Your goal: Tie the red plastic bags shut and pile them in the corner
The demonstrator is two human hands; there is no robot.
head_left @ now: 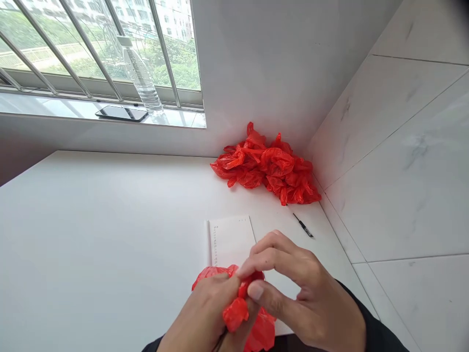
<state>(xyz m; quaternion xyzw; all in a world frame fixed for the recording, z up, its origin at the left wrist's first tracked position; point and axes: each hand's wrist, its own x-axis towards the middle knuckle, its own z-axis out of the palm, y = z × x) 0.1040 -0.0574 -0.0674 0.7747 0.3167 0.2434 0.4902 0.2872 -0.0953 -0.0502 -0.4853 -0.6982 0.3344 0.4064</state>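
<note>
A crumpled red plastic bag (262, 330) is bunched between my two hands near the front edge of the white table. My left hand (208, 308) is closed around it, with a gathered tuft of the bag poking out between the fingers. From the right, my right hand (293, 288) pinches the bag with thumb and fingertips, close against the left fingers. Part of the bag spreads out behind my left hand, over the lower end of an open notebook (230, 237). Much of the bag is hidden by my hands.
A heap of red plastic bags (267, 166) lies at the back right against the wall. A black pen (303, 226) rests on the white table (110, 234) near the tiled wall (403, 161). On the windowsill are a clear water bottle (141, 78) and a phone (121, 113).
</note>
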